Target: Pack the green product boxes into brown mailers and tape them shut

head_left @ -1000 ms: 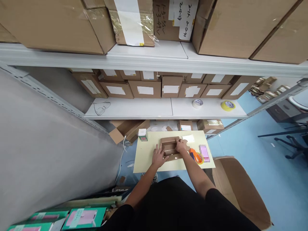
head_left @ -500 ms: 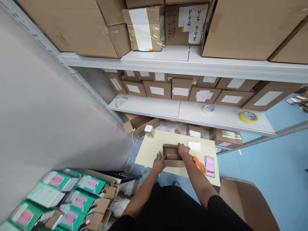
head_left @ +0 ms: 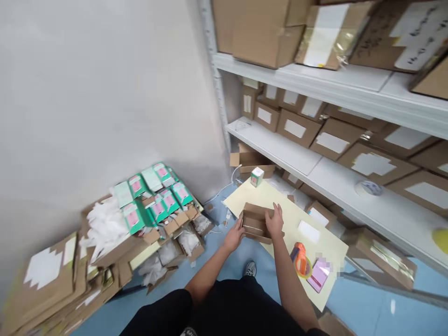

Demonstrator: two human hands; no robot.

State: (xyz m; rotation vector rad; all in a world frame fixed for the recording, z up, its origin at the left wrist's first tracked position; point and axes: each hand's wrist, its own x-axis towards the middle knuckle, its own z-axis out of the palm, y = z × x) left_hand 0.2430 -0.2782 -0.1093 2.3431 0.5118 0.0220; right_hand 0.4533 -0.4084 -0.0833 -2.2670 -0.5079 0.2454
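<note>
A small open-topped cardboard box [head_left: 257, 215] is between my hands at the near left edge of the cream table [head_left: 241, 193], its inside bare. My left hand [head_left: 234, 236] grips its left side, fingers along the outer wall. My right hand [head_left: 275, 221] straddles the right wall, thumb toward the inside and fingers outside. To the right lie a white card [head_left: 309, 231], an orange tape dispenser [head_left: 300, 259] with a yellow tape roll [head_left: 308, 268], and a phone with a pink screen [head_left: 319, 274]. A small white-and-green box [head_left: 256, 177] stands at the far corner.
White shelves [head_left: 297, 158] with labelled cartons rise behind the table, a white tape roll [head_left: 368, 188] on one. Left, green-and-pink boxes [head_left: 168, 198] and white wrapping [head_left: 105, 224] are piled near stacked flat cardboard [head_left: 45, 275]. A cable [head_left: 224, 189] runs along the floor.
My view has swung left, bringing the piled green boxes and flat cardboard into sight. The box's right flap no longer sticks out, and my right-hand fingers have spread along that wall.
</note>
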